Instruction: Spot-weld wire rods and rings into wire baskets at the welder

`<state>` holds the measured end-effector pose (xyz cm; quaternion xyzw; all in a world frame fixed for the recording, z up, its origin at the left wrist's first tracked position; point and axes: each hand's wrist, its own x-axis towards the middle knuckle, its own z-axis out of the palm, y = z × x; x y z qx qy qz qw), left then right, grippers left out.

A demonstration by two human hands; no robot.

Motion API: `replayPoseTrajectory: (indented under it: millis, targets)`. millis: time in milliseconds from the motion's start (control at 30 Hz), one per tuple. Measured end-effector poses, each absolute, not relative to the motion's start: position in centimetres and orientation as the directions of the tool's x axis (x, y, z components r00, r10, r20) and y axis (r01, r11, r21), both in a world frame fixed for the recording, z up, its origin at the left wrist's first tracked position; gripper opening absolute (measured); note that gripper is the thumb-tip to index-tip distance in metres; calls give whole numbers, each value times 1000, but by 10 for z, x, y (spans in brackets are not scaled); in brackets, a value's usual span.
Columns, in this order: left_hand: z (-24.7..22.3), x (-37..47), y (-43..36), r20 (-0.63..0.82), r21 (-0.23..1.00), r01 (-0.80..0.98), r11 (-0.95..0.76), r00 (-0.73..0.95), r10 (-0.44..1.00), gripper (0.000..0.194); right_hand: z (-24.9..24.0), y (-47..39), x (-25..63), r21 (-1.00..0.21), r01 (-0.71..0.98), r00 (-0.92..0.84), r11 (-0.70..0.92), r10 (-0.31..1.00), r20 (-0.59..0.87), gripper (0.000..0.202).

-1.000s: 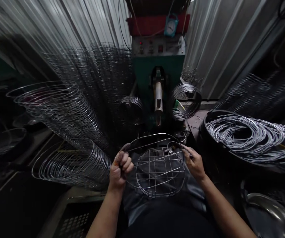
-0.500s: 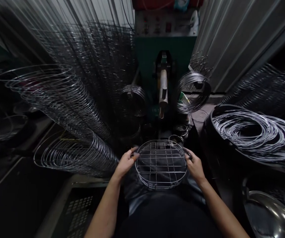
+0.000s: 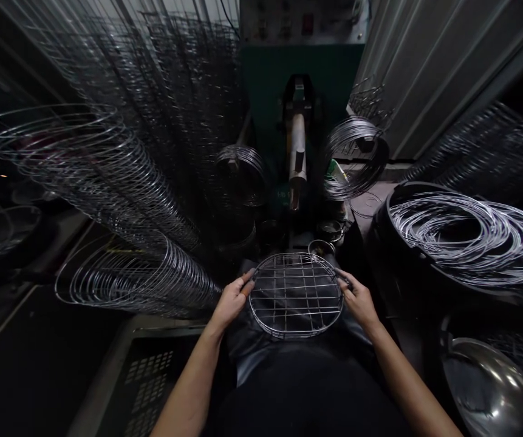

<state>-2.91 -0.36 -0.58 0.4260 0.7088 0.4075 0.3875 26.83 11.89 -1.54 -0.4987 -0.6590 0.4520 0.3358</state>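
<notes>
Left hand: the left hand (image 3: pixel 231 298) reaches forward from a bare forearm, its grip closed on the left rim of the round wire rack (image 3: pixel 296 295), thumb on top and fingers curled at the edge.
Right hand: the right hand (image 3: pixel 358 298) mirrors it, with its grip closed on the right rim and the wrist angled inward.
Wire rack: it is a round grid of crossed wires inside a ring, held flat between both hands over the person's lap, just in front of the body and level with the near edge of the machine.
Machine: a green machine (image 3: pixel 300 79) stands straight ahead, with a metal arm (image 3: pixel 296 152) pointing down towards the rack but well apart from it.
Small coils: a wire coil (image 3: pixel 240 176) hangs to the left of the arm and another coil (image 3: pixel 356 158) to its right.
Left side: long stacks of wire rings (image 3: pixel 119 200) lean close beside the left hand.
Right side: a dark tub (image 3: pixel 382 243) holds loose wire hoops (image 3: pixel 466 233), near the right hand; a shiny metal bowl (image 3: pixel 489 388) lies below it.
In the way: small round tins (image 3: pixel 327 233) sit between the rack and the machine.
</notes>
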Motion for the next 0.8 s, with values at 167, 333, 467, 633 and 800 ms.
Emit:
replayPoseTrajectory:
  millis: [167, 333, 467, 633, 800]
  targets:
    - [-12, -27, -8, -169, 903, 323, 283, -338, 926, 60, -11, 115, 269, -953, 298, -286, 54, 958, -35, 43]
    - [-14, -24, -12, -168, 909, 304, 286, -362, 917, 58, -15, 114, 270, -953, 294, -282, 70, 959, -17, 43]
    - [-15, -23, -10, -144, 916, 293, 272, -393, 908, 50, -23, 115, 269, -941, 316, -275, 120, 961, 30, 42]
    - [-17, -23, -10, -158, 930, 250, 268, -386, 909, 52, -27, 110, 268, -939, 318, -244, 130, 968, 52, 42]
    - [-20, -22, -10, -150, 935, 249, 254, -373, 916, 53, -27, 107, 265, -957, 276, -208, 95, 978, 37, 41]
